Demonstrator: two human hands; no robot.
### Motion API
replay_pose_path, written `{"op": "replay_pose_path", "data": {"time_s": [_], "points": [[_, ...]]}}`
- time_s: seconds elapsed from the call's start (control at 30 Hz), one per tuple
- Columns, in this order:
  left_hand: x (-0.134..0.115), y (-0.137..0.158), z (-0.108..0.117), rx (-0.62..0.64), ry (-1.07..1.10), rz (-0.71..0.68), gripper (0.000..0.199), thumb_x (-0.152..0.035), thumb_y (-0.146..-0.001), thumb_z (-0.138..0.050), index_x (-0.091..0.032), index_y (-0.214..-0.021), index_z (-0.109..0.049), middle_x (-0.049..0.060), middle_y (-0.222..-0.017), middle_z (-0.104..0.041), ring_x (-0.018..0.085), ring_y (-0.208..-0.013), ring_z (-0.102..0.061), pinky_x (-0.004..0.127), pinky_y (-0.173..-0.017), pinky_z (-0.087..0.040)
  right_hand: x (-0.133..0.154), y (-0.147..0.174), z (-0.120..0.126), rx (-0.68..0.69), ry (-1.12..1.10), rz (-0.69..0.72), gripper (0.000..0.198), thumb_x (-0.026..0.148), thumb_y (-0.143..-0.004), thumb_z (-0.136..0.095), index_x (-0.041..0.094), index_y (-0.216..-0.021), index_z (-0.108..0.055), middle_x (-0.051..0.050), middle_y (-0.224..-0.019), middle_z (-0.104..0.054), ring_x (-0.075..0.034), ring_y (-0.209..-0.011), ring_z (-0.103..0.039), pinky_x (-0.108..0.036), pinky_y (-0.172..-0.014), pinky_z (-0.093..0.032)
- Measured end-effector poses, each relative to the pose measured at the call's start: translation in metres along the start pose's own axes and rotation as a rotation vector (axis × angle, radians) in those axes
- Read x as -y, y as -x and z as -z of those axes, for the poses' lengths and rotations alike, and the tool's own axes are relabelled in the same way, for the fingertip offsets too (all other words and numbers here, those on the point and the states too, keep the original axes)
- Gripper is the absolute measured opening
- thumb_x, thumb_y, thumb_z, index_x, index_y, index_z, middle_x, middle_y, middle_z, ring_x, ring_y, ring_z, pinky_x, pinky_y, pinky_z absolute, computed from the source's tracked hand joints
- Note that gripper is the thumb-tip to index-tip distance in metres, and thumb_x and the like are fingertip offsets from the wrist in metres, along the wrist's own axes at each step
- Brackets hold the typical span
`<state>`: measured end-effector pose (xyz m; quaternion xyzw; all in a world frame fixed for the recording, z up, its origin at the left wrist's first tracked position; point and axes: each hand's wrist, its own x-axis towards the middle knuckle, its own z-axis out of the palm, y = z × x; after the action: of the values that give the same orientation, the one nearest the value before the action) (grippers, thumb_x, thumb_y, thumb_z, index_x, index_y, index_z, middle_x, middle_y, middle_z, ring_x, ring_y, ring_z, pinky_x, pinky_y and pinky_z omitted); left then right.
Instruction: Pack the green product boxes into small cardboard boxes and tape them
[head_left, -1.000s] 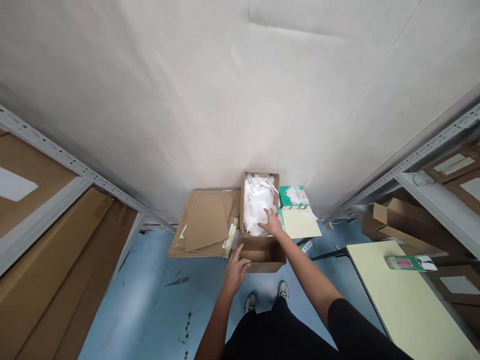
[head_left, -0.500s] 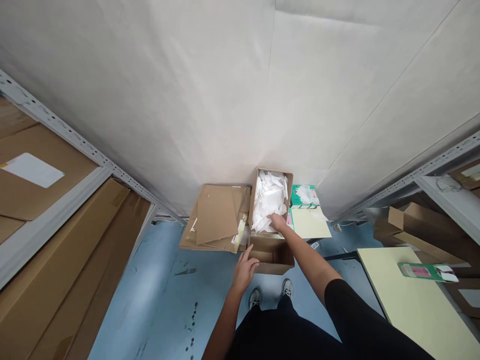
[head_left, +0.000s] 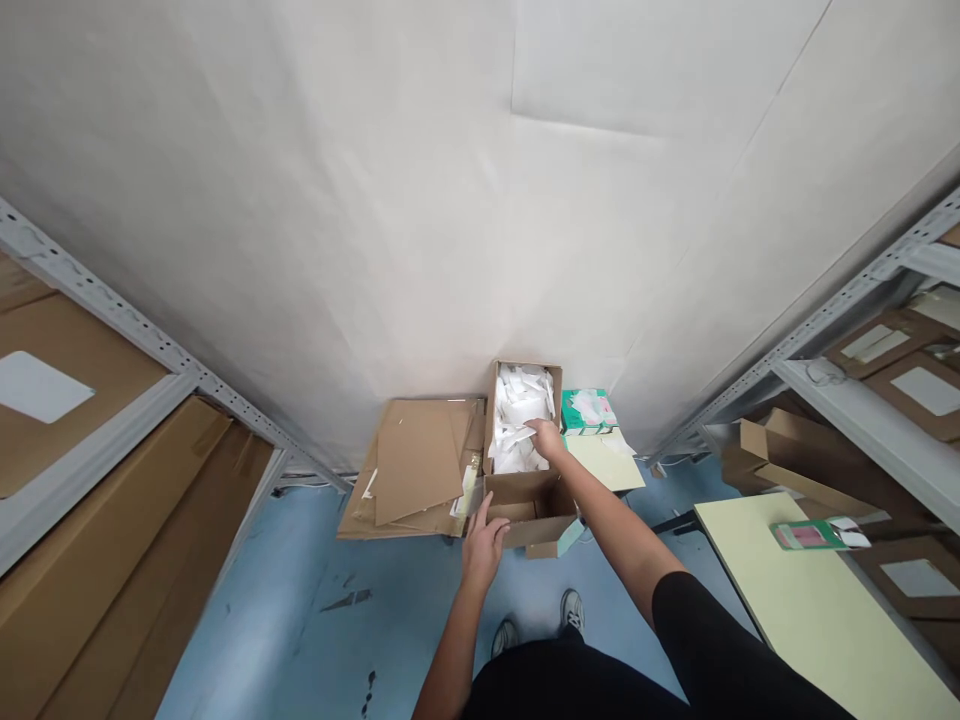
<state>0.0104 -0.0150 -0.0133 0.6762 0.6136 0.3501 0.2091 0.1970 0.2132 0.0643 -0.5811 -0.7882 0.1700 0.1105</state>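
A tall cardboard box (head_left: 490,415) stands against the wall, filled with loose white paper pieces (head_left: 523,393). My right hand (head_left: 546,440) reaches over its right side, fingers closed on a white paper piece (head_left: 516,436) at the front of the pile. Directly in front of it is a second, open cardboard box (head_left: 544,532) whose visible inside is bare cardboard. My left hand (head_left: 484,545) is by this box's left edge, with its fingers apart; whether they touch the cardboard is unclear.
Flattened cardboard sheets (head_left: 420,460) lie to the left. A green box (head_left: 589,410) rests on a pale yellow table (head_left: 600,462) at right; another pale table (head_left: 817,610) holds a green-and-pink carton (head_left: 817,534). Shelves with boxes (head_left: 150,540) flank both sides.
The view has shifted, so the boxes appear lower and further left. A cardboard flap and a pale green piece now show at the front box's lower right. Both hands stay near the same boxes.
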Motion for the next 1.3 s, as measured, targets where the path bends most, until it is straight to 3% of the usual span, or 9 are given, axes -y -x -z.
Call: {"op": "replay_pose_path", "data": {"time_s": [0.13,0.27,0.37,0.5,0.6,0.77,0.9,1.13,1.3], "points": [[-0.003,-0.004,0.004,0.001,0.040,-0.012,0.025,-0.026,-0.098,-0.054,-0.024,-0.096,-0.079,0.007,-0.158,-0.048,0.031,-0.136,-0.054,0.050,-0.109,-0.051,0.007,0.026,0.023,-0.095,-0.116,0.083,0.050,0.005,-0.086,-0.053,0.021,-0.129,-0.073,-0.008,-0.128,-0.074,-0.025,-0.118,-0.068,-0.034,-0.105,-0.050],[-0.012,-0.008,0.010,0.010,0.069,-0.037,0.026,-0.028,-0.098,-0.053,-0.024,-0.096,-0.079,0.006,-0.159,-0.046,0.032,-0.138,-0.052,0.051,-0.111,-0.049,0.001,0.092,0.024,-0.167,-0.209,0.073,0.051,0.007,-0.085,-0.052,0.023,-0.128,-0.074,-0.007,-0.126,-0.075,-0.026,-0.116,-0.069,-0.034,-0.101,-0.052],[-0.027,-0.014,0.013,0.026,0.068,-0.081,0.028,-0.030,-0.099,-0.052,-0.024,-0.097,-0.079,0.005,-0.162,-0.042,0.032,-0.141,-0.050,0.051,-0.113,-0.047,-0.005,0.137,0.012,-0.040,-0.143,-0.033,0.040,0.011,-0.085,-0.059,0.024,-0.117,-0.078,-0.007,-0.120,-0.077,-0.027,-0.115,-0.069,-0.032,-0.100,-0.050],[-0.054,-0.018,0.004,0.096,0.020,-0.140,0.028,-0.030,-0.099,-0.053,-0.026,-0.098,-0.080,0.003,-0.163,-0.042,0.033,-0.140,-0.050,0.051,-0.111,-0.049,-0.020,0.160,0.007,0.344,-0.101,-0.134,0.043,0.026,-0.077,-0.078,0.024,-0.120,-0.077,-0.010,-0.113,-0.080,-0.032,-0.108,-0.073,-0.033,-0.091,-0.053],[-0.072,-0.015,-0.016,0.130,-0.004,-0.174,0.030,-0.031,-0.100,-0.051,-0.026,-0.097,-0.080,0.003,-0.162,-0.043,0.033,-0.138,-0.052,0.051,-0.109,-0.051,-0.045,0.174,0.022,0.275,-0.214,-0.149,0.062,0.036,-0.075,-0.083,0.025,-0.135,-0.069,-0.010,-0.130,-0.073,-0.033,-0.120,-0.068,-0.035,-0.097,-0.053],[-0.110,-0.010,-0.074,0.178,0.027,-0.251,0.029,-0.032,-0.099,-0.053,-0.025,-0.095,-0.081,0.004,-0.162,-0.043,0.033,-0.140,-0.051,0.052,-0.110,-0.050,-0.106,0.249,0.064,-0.122,-0.377,-0.151,0.047,0.036,-0.086,-0.073,0.023,-0.131,-0.071,-0.009,-0.132,-0.072,-0.028,-0.122,-0.067,-0.038,-0.107,-0.049],[-0.164,-0.008,-0.138,0.296,0.077,-0.365,0.027,-0.029,-0.098,-0.055,-0.025,-0.096,-0.081,0.005,-0.164,-0.039,0.032,-0.145,-0.046,0.054,-0.116,-0.045,-0.169,0.342,0.085,-0.341,-0.418,-0.320,0.044,0.032,-0.085,-0.072,0.023,-0.128,-0.072,-0.010,-0.128,-0.073,-0.030,-0.119,-0.068,-0.043,-0.105,-0.051],[-0.300,0.010,-0.268,0.605,0.155,-0.609,0.023,-0.025,-0.095,-0.059,-0.026,-0.097,-0.082,0.006,-0.164,-0.040,0.033,-0.144,-0.048,0.055,-0.116,-0.044,-0.274,0.503,0.099,-0.710,-0.395,-0.720,0.055,0.023,-0.080,-0.069,0.021,-0.135,-0.067,-0.012,-0.141,-0.065,-0.029,-0.133,-0.059,-0.049,-0.115,-0.045],[-0.404,0.047,-0.353,0.773,0.208,-0.760,0.023,-0.020,-0.093,-0.060,-0.025,-0.097,-0.082,0.006,-0.163,-0.042,0.032,-0.144,-0.048,0.052,-0.117,-0.044,-0.322,0.607,0.118,-0.899,-0.443,-0.876,0.057,0.026,-0.081,-0.066,0.022,-0.138,-0.063,-0.011,-0.143,-0.063,-0.029,-0.136,-0.057,-0.050,-0.117,-0.043]]}}
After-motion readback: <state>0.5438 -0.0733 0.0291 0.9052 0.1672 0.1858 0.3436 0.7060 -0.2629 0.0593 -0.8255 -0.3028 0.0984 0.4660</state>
